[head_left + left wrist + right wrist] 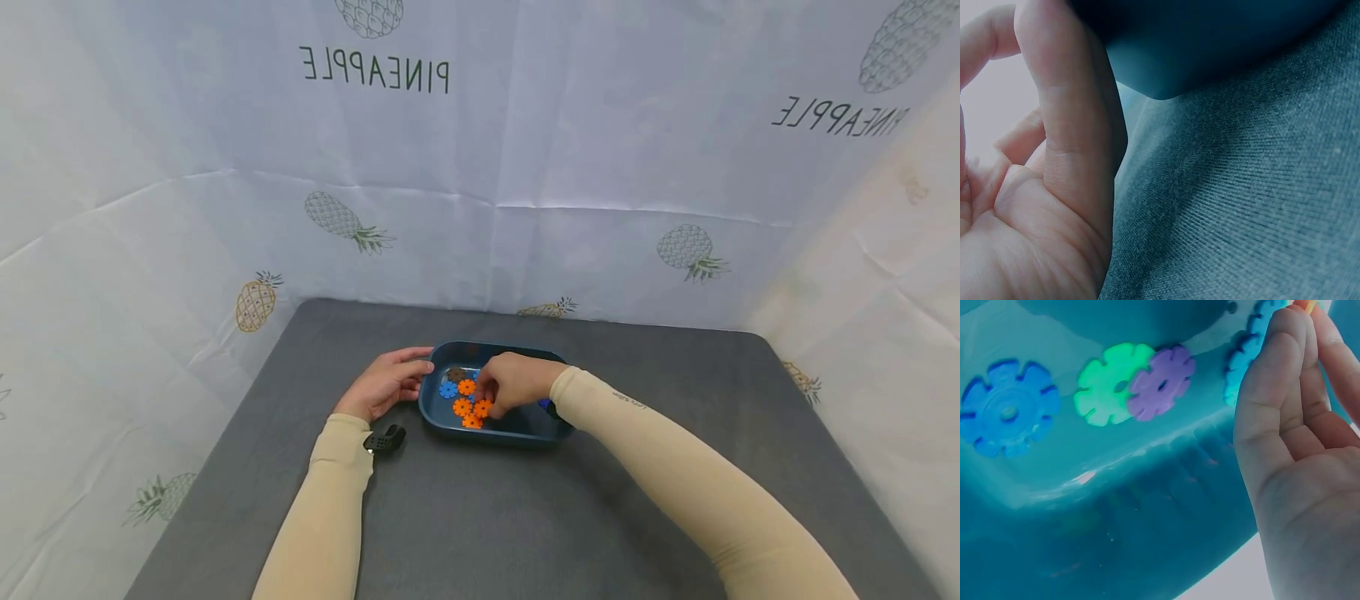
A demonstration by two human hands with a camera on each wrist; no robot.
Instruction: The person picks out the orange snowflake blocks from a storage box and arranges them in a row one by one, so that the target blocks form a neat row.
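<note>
Pale cream sleeves cover both forearms. In the head view, the left sleeve lies toward seven o'clock, plain, with a soft fold ringing it just behind the cuff. At that cuff's three o'clock sits a black wrist strap, curved and dotted with small holes, a small pale spot showing where it meets the fabric. The right sleeve lies toward four o'clock; a short line of dark lettering, too small to read surely, runs at its ten o'clock edge, and creases gather toward its lower end. By the right cuff's eight o'clock, a dark wrist piece shows, mostly hidden. The left hand and right hand are bare, with fine creases across the palms.
</note>
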